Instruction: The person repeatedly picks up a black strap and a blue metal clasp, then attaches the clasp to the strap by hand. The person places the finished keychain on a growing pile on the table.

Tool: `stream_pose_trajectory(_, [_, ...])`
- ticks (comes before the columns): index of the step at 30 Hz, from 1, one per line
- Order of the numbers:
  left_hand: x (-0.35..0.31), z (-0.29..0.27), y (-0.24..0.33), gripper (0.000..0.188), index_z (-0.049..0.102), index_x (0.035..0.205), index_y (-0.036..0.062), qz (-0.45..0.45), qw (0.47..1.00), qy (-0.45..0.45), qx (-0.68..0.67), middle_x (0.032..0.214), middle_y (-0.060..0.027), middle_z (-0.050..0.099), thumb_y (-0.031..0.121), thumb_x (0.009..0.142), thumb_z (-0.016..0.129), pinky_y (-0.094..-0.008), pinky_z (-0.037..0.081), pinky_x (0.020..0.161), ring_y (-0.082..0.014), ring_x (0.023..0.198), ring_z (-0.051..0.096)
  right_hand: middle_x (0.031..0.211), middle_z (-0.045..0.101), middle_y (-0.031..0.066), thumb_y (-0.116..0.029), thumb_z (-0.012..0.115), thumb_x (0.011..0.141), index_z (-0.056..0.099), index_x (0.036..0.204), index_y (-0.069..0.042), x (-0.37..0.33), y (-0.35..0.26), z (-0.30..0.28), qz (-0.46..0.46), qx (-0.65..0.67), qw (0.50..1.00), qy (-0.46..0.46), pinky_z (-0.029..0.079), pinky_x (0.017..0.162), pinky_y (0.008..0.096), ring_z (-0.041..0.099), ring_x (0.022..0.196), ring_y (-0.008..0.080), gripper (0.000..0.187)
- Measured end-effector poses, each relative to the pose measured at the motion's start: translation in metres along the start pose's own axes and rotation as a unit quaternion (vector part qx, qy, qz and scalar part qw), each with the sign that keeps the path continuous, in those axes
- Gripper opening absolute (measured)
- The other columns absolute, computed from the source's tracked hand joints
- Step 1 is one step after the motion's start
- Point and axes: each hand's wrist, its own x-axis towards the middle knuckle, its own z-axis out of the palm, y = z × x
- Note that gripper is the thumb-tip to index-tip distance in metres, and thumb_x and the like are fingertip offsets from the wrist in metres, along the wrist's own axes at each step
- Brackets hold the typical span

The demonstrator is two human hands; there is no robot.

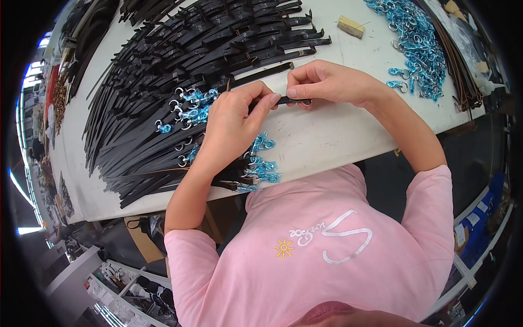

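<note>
Between my hands, just above the table, is a narrow black strap (284, 100). My left hand (235, 113) is closed, pinching the strap between thumb and fingers. Opposite it, my right hand (322, 84) pinches the strap's right end, and a small reddish-brown bit shows under those fingertips. Beside my left wrist lie straps with metal snap hooks and rings in blue plastic wrap (193, 114). More blue-wrapped hooks (264, 166) lie near the table's front edge. Behind my hands spreads a large layered pile of black straps (185, 54), many with bent ends.
On the white table (338, 131), a heap of blue-wrapped hooks and rings (417, 46) lies at the far right. A yellowish block (351, 26) sits behind my right hand. Brown straps (463, 90) hang over the right edge. Cardboard (144, 240) stands below the table at the left.
</note>
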Motion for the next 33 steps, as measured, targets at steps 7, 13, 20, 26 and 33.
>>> stream_pose_trajectory(7, [0.0, 0.008, -0.007, 0.016, 0.069, 0.088, 0.0038, 0.024, 0.998, 0.035, 0.035, 0.069, -0.0111, 0.066, 0.018, 0.094, 0.068, -0.0351, 0.043, 0.053, -0.0261, 0.054, 0.058, 0.076, 0.053, -0.003, -0.02, 0.06, 0.099, 0.058, 0.089, -0.005, 0.003, 0.012, 0.018, -0.098, -0.137, 0.981, 0.098, 0.039, 0.068, 0.0247, 0.046, 0.072, 0.0066, 0.019])
stream_pose_trajectory(13, [0.001, 0.005, -0.004, 0.016, 0.067, 0.09, -0.0006, 0.028, 0.999, 0.025, 0.015, 0.064, -0.0026, 0.056, 0.013, 0.098, 0.064, -0.0258, 0.035, 0.053, -0.0075, 0.057, 0.044, 0.081, 0.064, 0.0033, -0.022, 0.064, 0.097, 0.062, 0.098, -0.002, -0.005, 0.001, 0.009, -0.081, -0.127, 0.986, 0.067, 0.046, 0.073, 0.0287, 0.058, 0.079, 0.0114, 0.02])
stream_pose_trajectory(20, [0.005, 0.001, -0.007, 0.022, 0.069, 0.088, 0.0036, -0.011, 1.0, -0.017, -0.009, 0.066, -0.0099, 0.067, 0.023, 0.097, 0.063, -0.0332, 0.04, 0.051, -0.0208, 0.048, 0.054, 0.076, 0.053, 0.0006, -0.014, 0.065, 0.095, 0.057, 0.092, 0.0, 0.0, 0.013, 0.012, -0.097, -0.14, 0.982, 0.081, 0.042, 0.069, 0.0278, 0.046, 0.072, 0.0105, 0.017])
stream_pose_trajectory(26, [0.002, 0.006, -0.01, 0.024, 0.066, 0.088, 0.0001, -0.009, 0.999, -0.021, -0.049, 0.063, 0.0039, 0.05, 0.02, 0.101, 0.062, -0.024, 0.03, 0.052, -0.0036, 0.059, 0.038, 0.083, 0.054, 0.0001, -0.017, 0.058, 0.1, 0.058, 0.098, -0.001, -0.005, 0.009, 0.011, -0.064, -0.185, 0.979, 0.056, 0.041, 0.073, 0.0258, 0.047, 0.078, 0.0097, 0.016])
stream_pose_trajectory(33, [0.005, 0.006, -0.008, 0.022, 0.067, 0.09, 0.0014, 0.002, 1.0, 0.013, -0.017, 0.062, 0.0005, 0.05, 0.02, 0.1, 0.061, -0.0258, 0.034, 0.053, -0.0055, 0.058, 0.042, 0.085, 0.054, -0.0021, -0.024, 0.049, 0.107, 0.061, 0.109, -0.004, -0.005, 0.006, 0.0, -0.042, -0.073, 0.996, 0.023, 0.043, 0.075, 0.0226, 0.05, 0.08, 0.006, 0.024])
